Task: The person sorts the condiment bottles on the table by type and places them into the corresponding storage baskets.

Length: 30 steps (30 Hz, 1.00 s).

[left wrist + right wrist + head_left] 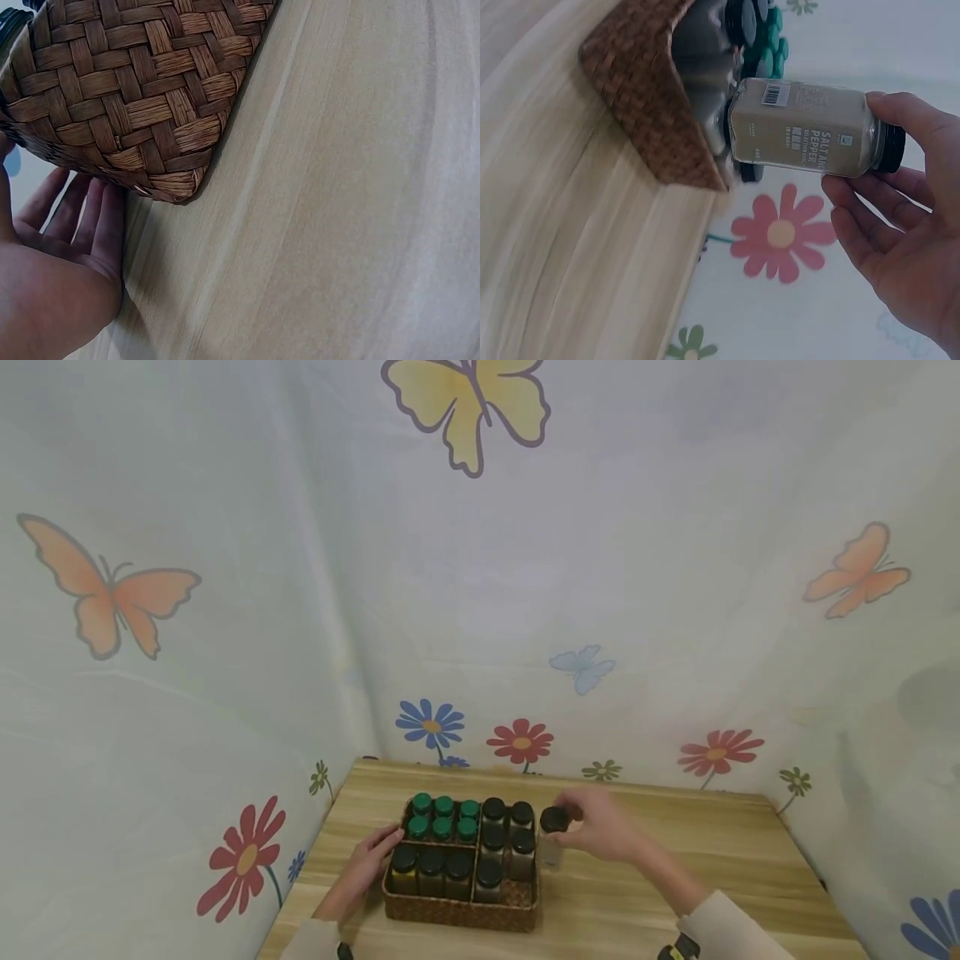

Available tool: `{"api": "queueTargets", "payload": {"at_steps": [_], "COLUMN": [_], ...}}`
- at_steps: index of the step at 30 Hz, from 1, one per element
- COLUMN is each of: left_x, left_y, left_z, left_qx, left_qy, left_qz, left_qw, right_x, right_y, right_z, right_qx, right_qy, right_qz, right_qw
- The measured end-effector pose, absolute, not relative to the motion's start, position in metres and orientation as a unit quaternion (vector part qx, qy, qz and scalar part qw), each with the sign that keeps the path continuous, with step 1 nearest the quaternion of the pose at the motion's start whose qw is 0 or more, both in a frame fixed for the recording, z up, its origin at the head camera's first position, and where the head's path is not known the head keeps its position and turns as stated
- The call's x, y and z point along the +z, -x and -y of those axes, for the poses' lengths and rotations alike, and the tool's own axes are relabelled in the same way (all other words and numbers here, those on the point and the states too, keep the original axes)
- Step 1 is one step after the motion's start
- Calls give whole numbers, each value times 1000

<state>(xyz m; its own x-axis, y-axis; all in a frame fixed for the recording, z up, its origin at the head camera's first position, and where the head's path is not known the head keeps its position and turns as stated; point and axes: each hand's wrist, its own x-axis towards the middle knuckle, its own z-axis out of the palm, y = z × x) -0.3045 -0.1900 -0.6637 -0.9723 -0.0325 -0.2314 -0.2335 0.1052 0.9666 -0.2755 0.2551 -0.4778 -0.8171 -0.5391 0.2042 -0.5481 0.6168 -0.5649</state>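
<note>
Just right of the woven basket (457, 911), my right hand (602, 828) pinches a clear spice jar (799, 127) near its black lid, between thumb and fingers. The jar's label reads "Salt and Pepper", and its contents look greyish-beige. In the head view it is upright and off the table, beside the basket's right wall. My left hand (367, 860) rests against the left side of the basket. Its fingers (88, 217) reach out fairly straight along the woven wall, with the fingertips partly hidden by it.
The basket has three compartments: green-lidded jars (442, 828) at back left, black-lidded jars (432, 862) at front left, and more black-lidded jars (492, 837) on the right. A bare spot (517, 893) shows at its front right corner. A flower-printed curtain (585, 568) surrounds the wooden table (675, 902).
</note>
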Motion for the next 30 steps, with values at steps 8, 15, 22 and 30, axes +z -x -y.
{"api": "queueTargets", "payload": {"at_steps": [8,15,22,30], "left_x": [-668,-668,-665,-664], "left_y": [306,306,303,300], "left_z": [192,194,191,187], "left_qx": [666,666,672,671], "left_qy": [76,75,62,53], "left_qz": [-740,-739,-736,-739], "left_qw": [66,71,57,43], "right_x": [-498,-529,-557,-576], "right_y": [263,261,256,253], "right_z": [-229,-220,-217,-215], "right_qx": [322,363,354,362], "right_qy": [-307,-305,-270,-264], "right_qz": [895,881,895,894], "right_qw": [7,-9,-27,-2]}}
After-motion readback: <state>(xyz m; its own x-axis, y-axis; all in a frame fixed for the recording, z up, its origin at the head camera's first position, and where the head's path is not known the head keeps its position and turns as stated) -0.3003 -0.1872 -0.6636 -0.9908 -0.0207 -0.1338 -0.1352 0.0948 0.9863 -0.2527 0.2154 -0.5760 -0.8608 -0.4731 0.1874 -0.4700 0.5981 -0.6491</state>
